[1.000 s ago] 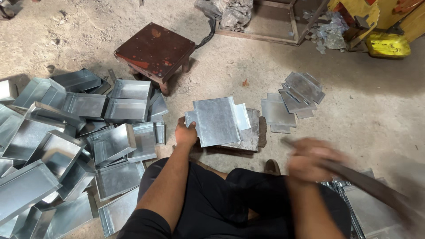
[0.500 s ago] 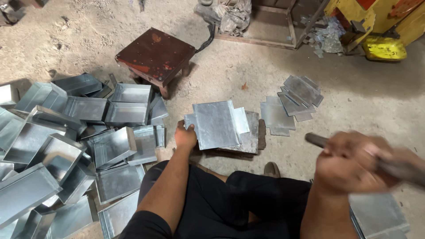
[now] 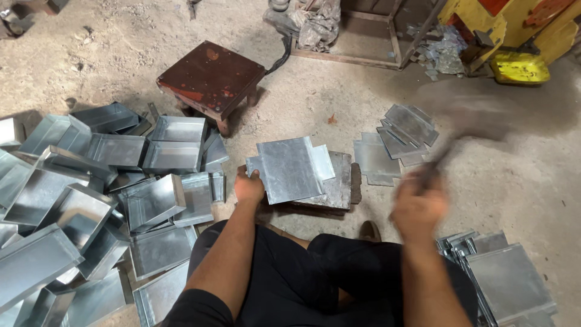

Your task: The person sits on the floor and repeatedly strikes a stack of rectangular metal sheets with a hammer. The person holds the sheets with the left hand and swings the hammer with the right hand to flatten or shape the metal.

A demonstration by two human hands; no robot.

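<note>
My left hand [image 3: 249, 187] grips the left edge of a flat grey metal sheet [image 3: 290, 168] that lies on a metal block [image 3: 336, 189] on the ground in front of me. My right hand [image 3: 417, 206] is raised to the right of the sheet and is blurred with motion. It is closed around the handle of a hammer [image 3: 466, 121], whose head shows only as a dark blur up above the hand.
A pile of folded metal trays [image 3: 91, 194] fills the left. Flat cut sheets [image 3: 396, 142] lie right of the block, and a stack of sheets [image 3: 505, 281] sits by my right knee. A rusty low stool [image 3: 212, 79] stands behind. Yellow machinery [image 3: 520, 36] is at top right.
My right hand has swung the hammer from low at the right up and inward, so its head is now raised. The left hand and sheet have stayed put.
</note>
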